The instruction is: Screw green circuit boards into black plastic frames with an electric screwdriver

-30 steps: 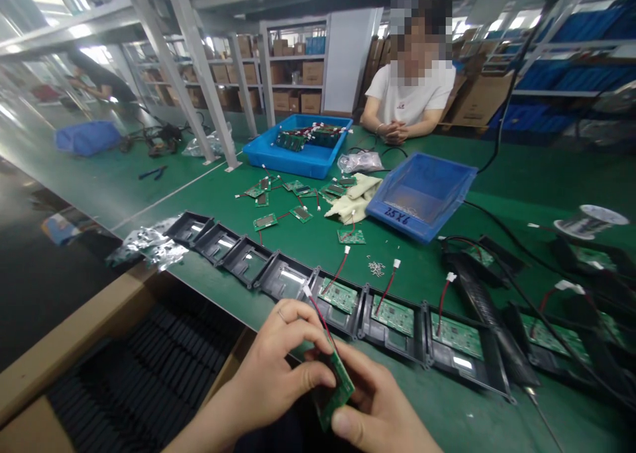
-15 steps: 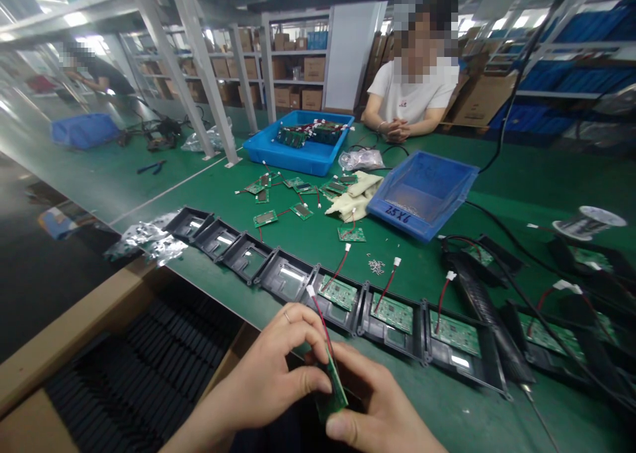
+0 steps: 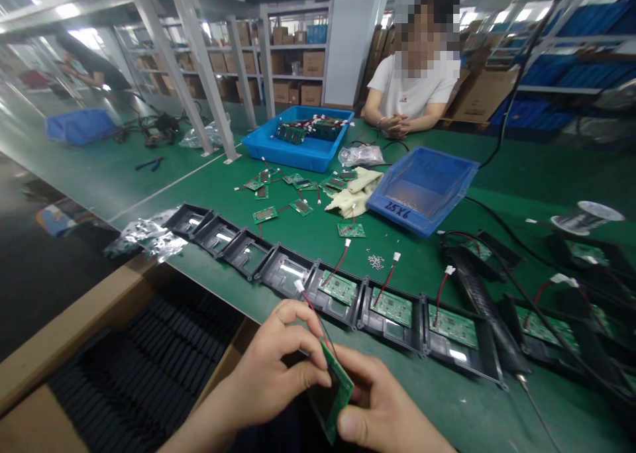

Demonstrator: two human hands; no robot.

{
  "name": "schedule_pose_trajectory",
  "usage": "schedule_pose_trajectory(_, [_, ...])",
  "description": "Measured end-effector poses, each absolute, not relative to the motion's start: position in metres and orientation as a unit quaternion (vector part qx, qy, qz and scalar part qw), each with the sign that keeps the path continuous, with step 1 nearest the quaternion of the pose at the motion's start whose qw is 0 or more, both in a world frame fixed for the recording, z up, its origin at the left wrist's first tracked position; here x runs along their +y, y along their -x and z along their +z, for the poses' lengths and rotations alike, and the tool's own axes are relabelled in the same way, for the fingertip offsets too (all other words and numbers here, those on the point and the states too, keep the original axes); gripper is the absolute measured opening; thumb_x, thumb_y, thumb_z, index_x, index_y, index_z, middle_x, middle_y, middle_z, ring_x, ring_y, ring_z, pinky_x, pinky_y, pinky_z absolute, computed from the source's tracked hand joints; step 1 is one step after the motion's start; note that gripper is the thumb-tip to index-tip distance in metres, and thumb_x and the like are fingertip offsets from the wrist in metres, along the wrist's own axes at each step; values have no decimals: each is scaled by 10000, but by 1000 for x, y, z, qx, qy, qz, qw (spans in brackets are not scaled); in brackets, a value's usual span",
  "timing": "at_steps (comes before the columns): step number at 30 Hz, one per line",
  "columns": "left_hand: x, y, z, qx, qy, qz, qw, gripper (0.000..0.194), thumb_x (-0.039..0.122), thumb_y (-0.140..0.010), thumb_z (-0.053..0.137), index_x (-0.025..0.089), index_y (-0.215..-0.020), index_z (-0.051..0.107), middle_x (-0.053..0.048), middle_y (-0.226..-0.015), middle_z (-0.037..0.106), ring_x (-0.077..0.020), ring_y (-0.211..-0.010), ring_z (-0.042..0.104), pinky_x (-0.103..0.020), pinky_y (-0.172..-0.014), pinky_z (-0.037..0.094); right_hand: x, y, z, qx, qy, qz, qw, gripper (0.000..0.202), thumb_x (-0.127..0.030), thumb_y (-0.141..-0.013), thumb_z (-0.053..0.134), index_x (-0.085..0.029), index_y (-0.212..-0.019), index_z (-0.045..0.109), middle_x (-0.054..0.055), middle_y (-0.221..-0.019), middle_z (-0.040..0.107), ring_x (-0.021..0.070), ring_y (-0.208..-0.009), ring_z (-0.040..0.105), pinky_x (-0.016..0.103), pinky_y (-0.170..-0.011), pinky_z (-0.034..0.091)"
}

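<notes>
screws [image 3: 376, 262] lie between the bin [image 3: 406, 224] and the housings [image 3: 282, 275].

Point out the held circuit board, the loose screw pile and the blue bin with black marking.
Held circuit board [image 3: 330, 403]: head view, face between the thumbs.
Loose screw pile [image 3: 376, 262]: head view, middle of the pile.
Blue bin [image 3: 397, 212]: head view, marked front wall.

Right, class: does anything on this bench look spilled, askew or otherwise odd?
Small screws lie loose on the green table, outside the labelled blue bin, with a few strays; that looks like a spill, though perhaps deliberate.
</notes>
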State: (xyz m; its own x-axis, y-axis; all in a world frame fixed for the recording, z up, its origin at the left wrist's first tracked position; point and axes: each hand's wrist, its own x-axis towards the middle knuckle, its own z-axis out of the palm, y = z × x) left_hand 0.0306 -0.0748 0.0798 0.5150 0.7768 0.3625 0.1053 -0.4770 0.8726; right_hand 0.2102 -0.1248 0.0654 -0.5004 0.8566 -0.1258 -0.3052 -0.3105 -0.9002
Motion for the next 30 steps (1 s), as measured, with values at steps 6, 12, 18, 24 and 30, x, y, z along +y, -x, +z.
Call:
schedule_pose_trajectory(6, [-70,-25,85,232,-852,387,266,39,283,-909,683,258,-898,712,-56,-1083,626,-214,-1136,552,-391,-1081,405,-126,-216,61,-431,269,772,383,657,-721,-707,730,-181,-1081,720,57,-834,679,189,-776,667,288,-765,516])
schedule_pose_trajectory(12, [-61,-21,90,237,-875,312,286,115,253,-785,813,231,-788,700,-62,-1100,640,-252,-1174,535,-437,-1082,402,-129,-221,54,-380,279,802,367,595,-676,-713,752,-149,-988,716,80,-866,683,142,-676,643,221,-620,486])
schedule_pose_trajectory(18, [-62,-21,90,232,-884,286,289,128,195,-834,758,206,-768,648,-57,-1056,652,-234,-1173,546,-418,-1100,393,-127,-220,52,-387,286,798,362,571,-668,-731,738,-143,-952,714,72,-847,668,126,-662,612,206,-606,451])
schedule_pose_trajectory(24, [-69,-20,82,260,-885,319,218,163,100,-914,584,211,-794,595,-37,-952,661,-204,-1029,601,-439,-1105,386,-126,-212,53,-399,322,772,375,616,-699,-710,735,-169,-1023,722,78,-899,671,187,-778,635,303,-746,509])
schedule_pose_trajectory(30, [-76,-21,69,253,-861,380,223,155,136,-982,492,221,-856,525,-9,-842,670,-155,-854,633,-375,-1018,448,-122,-206,41,-434,375,700,426,650,-683,-754,708,-199,-1188,691,96,-974,721,264,-915,679,412,-893,533])
